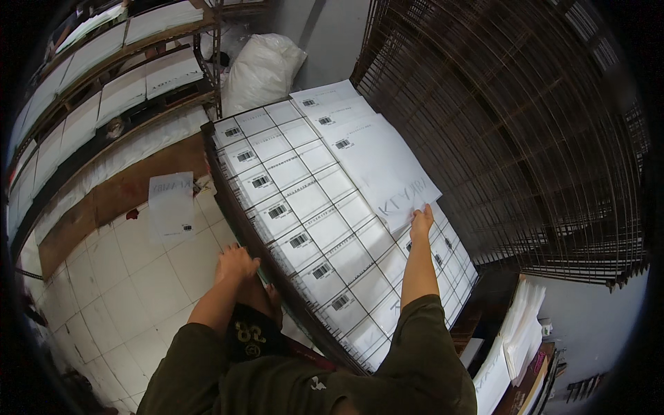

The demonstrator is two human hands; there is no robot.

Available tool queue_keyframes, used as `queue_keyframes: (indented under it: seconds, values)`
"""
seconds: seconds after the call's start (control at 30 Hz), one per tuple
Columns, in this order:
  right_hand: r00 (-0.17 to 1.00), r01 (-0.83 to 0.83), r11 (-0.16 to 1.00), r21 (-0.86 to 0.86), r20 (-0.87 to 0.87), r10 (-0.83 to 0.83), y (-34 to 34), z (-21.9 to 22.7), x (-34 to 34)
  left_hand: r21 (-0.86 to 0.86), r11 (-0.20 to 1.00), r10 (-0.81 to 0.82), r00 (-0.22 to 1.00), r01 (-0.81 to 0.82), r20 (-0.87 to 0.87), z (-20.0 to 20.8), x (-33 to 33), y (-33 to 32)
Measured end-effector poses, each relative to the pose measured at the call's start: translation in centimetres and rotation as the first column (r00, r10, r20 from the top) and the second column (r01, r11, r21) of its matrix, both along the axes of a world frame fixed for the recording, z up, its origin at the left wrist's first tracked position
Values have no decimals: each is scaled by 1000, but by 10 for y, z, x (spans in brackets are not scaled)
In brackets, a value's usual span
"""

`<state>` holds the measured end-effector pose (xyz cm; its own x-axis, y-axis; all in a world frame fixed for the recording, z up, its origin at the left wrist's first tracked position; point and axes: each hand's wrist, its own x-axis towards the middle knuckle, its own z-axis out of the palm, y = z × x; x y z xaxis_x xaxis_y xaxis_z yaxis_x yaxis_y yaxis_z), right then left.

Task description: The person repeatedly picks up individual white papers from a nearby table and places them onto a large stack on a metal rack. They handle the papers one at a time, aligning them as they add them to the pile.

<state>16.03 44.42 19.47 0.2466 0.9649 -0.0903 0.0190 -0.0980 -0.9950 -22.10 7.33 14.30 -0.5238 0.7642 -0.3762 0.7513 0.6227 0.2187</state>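
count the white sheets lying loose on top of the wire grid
3, overlapping: the farthest sheet, at the top; the middle sheet, just nearer; and the nearest sheet, its lower edge at the right hand. More may be hidden underneath.

This looks like a print workshop: tall wire racks (508, 138), marked white sheets (384, 162) laid in overlapping rows, paper (173, 69) piled along shelves (135, 194), a bulging sack (263, 72), a tiled floor (131, 304).

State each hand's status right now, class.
Left hand: loosely curled; cannot tell whether it holds anything.
Right hand: closed on a white sheet's edge.
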Motion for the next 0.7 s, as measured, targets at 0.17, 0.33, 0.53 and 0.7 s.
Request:
queue_keyframes:
  seconds: [0.17,0.33,0.53,0.7]
  values:
    - [997,71,996,54,37,-73,26,-25,8,-46,999,-5,999,7,46,3,0,6]
    - [995,-45,999,-2,88,45,28,-18,9,-99,995,0,999,5,51,9,1,8]
    - [993,-35,998,60,118,28,38,-28,18,-94,996,1,998,5,59,5,5,12]
    - [991,-67,995,73,117,58,40,-30,13,-60,998,3,999,0,46,-6,0,9]
